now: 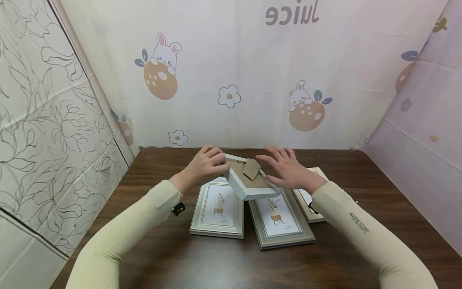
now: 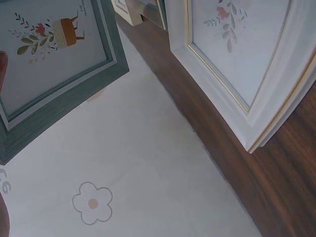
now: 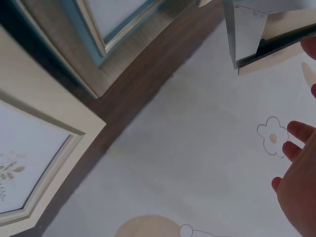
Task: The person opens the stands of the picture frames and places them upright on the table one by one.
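Observation:
My left hand (image 1: pixel 202 166) grips one side of a picture frame (image 1: pixel 236 170), thumb on the near side and fingers over the far edge. Tilted in the air, the frame turns its brown backing and raised cardboard stand flap (image 1: pixel 251 169) towards the head camera. In the left wrist view its front shows a dark green border (image 2: pixel 74 94) around a potted-plant print. My right hand (image 1: pixel 288 170) is at the frame's other side with fingers spread and extended; its thumb is by the frame's edge, and whether it touches cannot be told.
Below lie a white picture frame (image 1: pixel 218 206), a grey-brown one with a blue inner border (image 1: pixel 276 216), and a cream one (image 1: pixel 306 200) partly behind the right wrist. All rest on a dark wooden table (image 1: pixel 223 265). A printed curtain (image 1: pixel 231 60) hangs behind.

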Demonstrator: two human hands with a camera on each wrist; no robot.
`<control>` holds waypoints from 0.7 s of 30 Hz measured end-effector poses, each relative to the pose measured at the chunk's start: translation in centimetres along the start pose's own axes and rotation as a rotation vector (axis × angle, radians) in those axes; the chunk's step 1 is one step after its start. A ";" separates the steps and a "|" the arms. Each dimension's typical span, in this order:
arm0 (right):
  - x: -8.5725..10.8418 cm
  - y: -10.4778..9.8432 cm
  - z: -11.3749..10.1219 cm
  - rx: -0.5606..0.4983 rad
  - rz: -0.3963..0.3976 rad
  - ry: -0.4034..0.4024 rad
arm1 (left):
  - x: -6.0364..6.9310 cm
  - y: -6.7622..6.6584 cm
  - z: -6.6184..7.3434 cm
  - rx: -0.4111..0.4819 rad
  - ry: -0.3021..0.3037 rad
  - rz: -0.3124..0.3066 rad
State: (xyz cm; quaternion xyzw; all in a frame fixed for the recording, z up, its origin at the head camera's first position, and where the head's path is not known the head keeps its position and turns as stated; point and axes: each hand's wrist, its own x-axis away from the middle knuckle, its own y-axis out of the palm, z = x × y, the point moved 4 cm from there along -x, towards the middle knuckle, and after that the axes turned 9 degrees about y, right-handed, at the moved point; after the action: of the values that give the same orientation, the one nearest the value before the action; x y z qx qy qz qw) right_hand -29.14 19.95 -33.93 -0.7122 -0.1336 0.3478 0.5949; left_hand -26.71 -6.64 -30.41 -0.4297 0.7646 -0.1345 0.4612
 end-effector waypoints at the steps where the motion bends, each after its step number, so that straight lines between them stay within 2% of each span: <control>1: -0.2 0.1 0.0 0.001 -0.009 0.004 | 0.0 0.0 0.1 0.001 -0.001 0.001; 12: -2.4 0.8 -0.6 0.052 -0.107 0.043 | -0.2 -0.1 0.6 0.005 -0.004 0.015; 21: -3.0 1.2 -0.8 0.060 -0.161 0.069 | -0.2 -0.2 0.6 -0.004 -0.005 0.016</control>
State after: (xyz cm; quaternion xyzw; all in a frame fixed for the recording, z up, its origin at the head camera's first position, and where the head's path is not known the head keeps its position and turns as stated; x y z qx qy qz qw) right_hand -31.09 17.24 -34.04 -0.6928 -0.1592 0.2779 0.6461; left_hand -26.06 -6.51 -30.53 -0.4248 0.7672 -0.1281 0.4632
